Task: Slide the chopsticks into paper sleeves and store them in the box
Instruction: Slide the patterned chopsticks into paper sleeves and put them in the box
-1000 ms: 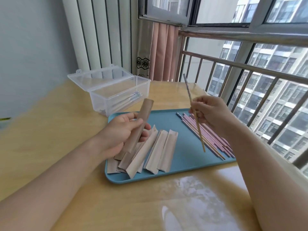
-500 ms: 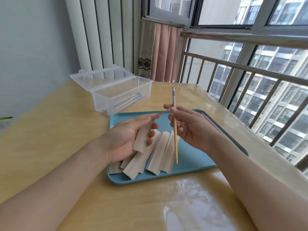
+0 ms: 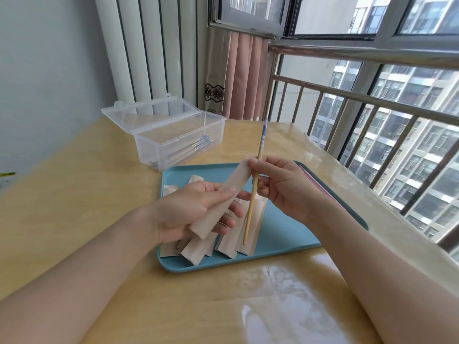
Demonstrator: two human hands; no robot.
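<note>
Head view: left hand (image 3: pixel 198 209) grips a paper sleeve (image 3: pixel 221 202), its mouth tilted up-right; right hand (image 3: pixel 280 187) pinches a chopstick (image 3: pixel 253 194) nearly upright just beside that mouth, over the tray (image 3: pixel 285 239). Box (image 3: pixel 178 137) sits open beyond on the surface.

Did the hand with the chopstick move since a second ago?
Yes. The right hand carried the chopstick leftward across the blue tray, off the pink chopstick pile, to the paper sleeve in the left hand.

Teal tray (image 3: pixel 285 234), blue-patterned chopstick (image 3: pixel 255 184)
</note>
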